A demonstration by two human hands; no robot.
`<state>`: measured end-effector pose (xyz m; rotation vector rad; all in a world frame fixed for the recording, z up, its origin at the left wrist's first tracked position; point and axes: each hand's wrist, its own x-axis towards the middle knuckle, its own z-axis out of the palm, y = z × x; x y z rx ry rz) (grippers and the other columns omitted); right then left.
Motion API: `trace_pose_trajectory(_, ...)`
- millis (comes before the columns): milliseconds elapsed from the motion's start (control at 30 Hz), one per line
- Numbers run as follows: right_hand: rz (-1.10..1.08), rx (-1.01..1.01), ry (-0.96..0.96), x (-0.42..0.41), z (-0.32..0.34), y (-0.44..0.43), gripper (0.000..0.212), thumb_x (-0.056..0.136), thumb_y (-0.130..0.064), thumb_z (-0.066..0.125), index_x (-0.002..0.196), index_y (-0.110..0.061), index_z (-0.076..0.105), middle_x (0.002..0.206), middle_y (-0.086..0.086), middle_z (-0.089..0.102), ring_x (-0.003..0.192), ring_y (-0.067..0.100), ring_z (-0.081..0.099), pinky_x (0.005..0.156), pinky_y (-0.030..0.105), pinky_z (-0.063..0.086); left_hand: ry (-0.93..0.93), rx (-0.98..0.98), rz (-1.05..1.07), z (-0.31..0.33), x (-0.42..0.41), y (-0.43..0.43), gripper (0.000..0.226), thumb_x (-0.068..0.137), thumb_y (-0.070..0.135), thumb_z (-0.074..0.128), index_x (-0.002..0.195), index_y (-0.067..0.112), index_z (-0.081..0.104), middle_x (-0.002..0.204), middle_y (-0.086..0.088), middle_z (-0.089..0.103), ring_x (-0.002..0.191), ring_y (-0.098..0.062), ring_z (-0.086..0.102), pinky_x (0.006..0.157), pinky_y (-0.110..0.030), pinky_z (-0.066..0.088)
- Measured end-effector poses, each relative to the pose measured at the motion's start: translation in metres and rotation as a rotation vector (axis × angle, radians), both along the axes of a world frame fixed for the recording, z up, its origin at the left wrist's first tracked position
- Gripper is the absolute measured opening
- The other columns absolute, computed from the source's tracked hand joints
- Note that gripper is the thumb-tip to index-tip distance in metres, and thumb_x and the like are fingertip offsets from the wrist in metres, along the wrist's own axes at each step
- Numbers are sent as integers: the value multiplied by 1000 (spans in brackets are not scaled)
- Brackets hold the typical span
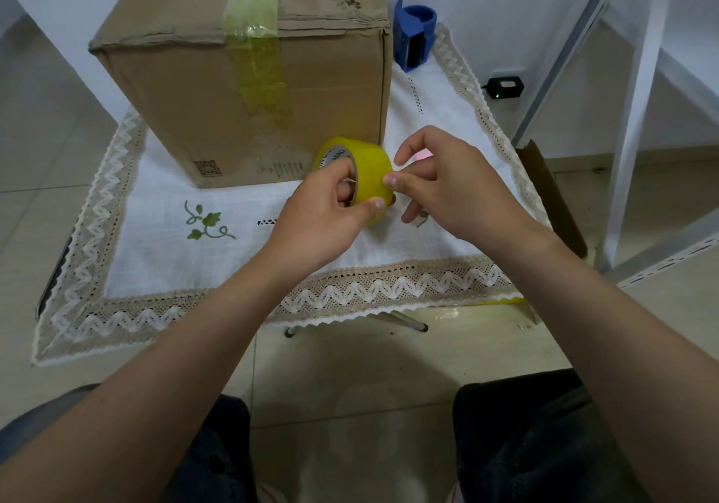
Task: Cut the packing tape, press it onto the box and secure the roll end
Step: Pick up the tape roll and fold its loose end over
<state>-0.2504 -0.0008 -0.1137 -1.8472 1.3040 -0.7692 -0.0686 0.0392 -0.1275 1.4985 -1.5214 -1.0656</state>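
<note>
A brown cardboard box (241, 86) stands at the back of a small table. A strip of yellowish tape (258, 47) runs over its top seam and down its front face. In front of the box, my left hand (323, 218) grips a yellow tape roll (369, 171), with fingers through its core and the thumb on the outer face. My right hand (447, 183) touches the roll's right side. Its thumb tip presses on the tape surface while the other fingers are spread. A blue tape cutter (414, 35) stands behind the box at the right.
A white tablecloth (186, 269) with a lace border covers the table. A brown cardboard piece (552, 199) sits at the table's right edge. A white metal frame (638, 113) rises on the right. A black device (504, 88) lies on the floor. My knees are below.
</note>
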Motion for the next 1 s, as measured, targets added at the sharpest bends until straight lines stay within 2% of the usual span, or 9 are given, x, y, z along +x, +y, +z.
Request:
trace_pose_trajectory(133,-6,7,8,1,1,1,13,97,-23,72,102,-18,61,75,-6,78,59,16,74,45,17,46,-1,6,12,0,1,-1,28,94,17,73,120,28,69,98,11,82,99,-13,77,103,-53,55)
trace_pose_trajectory(267,-35,24,-6,2,2,0,9,95,-22,75,95,-17,66,75,-2,79,63,15,75,42,16,44,7,17,-2,1,3,-2,27,94,14,74,118,27,70,99,7,83,99,-16,78,102,-54,55)
trace_pose_trajectory(400,-28,21,-8,2,3,0,14,94,-21,76,83,-24,68,68,-7,77,66,11,75,43,20,48,8,16,-9,1,3,-1,28,90,21,75,118,21,69,97,3,83,99,-26,77,99,-58,55)
trace_pose_trajectory(567,-30,-9,0,0,4,-1,14,92,-23,78,85,-23,67,67,-11,75,64,15,75,43,16,44,15,12,1,5,4,-2,23,94,12,75,116,14,72,96,-2,83,96,-26,78,97,-55,58)
trace_pose_trajectory(633,-80,-86,-5,-1,2,-3,15,89,-28,81,88,-26,66,70,-13,76,63,14,74,50,22,49,25,14,16,8,5,-2,21,94,11,74,115,10,73,97,-6,82,97,-28,78,96,-54,59)
trace_pose_trajectory(700,-107,-182,32,-2,-1,-5,15,88,-36,80,95,-33,67,73,-16,76,68,11,72,64,33,58,19,12,28,10,7,-2,20,94,11,74,114,8,74,97,-8,82,96,-28,78,94,-53,60)
trace_pose_trajectory(767,-106,-234,56,-3,-4,-5,17,86,-44,77,102,-38,72,75,-19,76,73,8,71,73,43,61,9,5,31,12,7,-1,19,94,12,75,113,10,75,96,-6,82,94,-24,79,92,-49,62)
trace_pose_trajectory(867,-109,-269,73,-3,-5,-6,19,85,-45,75,102,-37,78,75,-22,74,73,4,70,73,44,62,8,6,35,13,6,0,17,93,11,75,110,12,77,94,-3,83,92,-21,79,90,-43,63)
trace_pose_trajectory(1000,-94,-282,114,-3,-4,-7,10,89,-38,77,97,-35,81,80,-19,76,70,-2,69,74,40,62,-26,-7,29,13,5,-1,14,92,12,77,105,16,79,91,-1,83,89,-20,79,84,-33,63)
